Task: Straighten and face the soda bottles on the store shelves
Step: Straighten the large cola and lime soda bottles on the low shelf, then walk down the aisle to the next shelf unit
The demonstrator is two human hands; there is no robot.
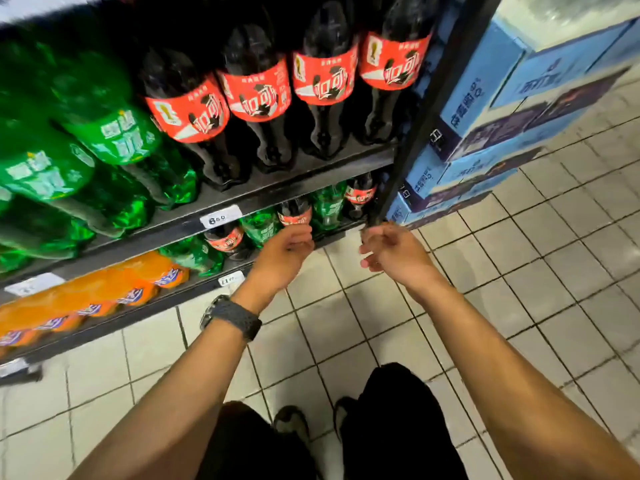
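Observation:
Large cola bottles (258, 91) with red labels stand in a row on the upper shelf, with green soda bottles (117, 133) to their left. On the lower shelf, small cola bottles (295, 213) alternate with small green bottles (329, 204), and orange soda bottles (138, 282) lie further left. My left hand (287, 251), a watch on its wrist, is at the lower shelf's edge right below a small cola bottle. Its fingers curl away from me, and whether they hold the bottle is hidden. My right hand (391, 251) hovers beside the shelf's upright with loosely curled fingers, holding nothing.
A black shelf upright (415, 133) ends the rack on the right. Stacked blue cartons (485, 98) stand just past it on the tiled floor (519, 271). Price tags (220, 218) hang on the shelf edges. My legs and shoes (294, 424) are below.

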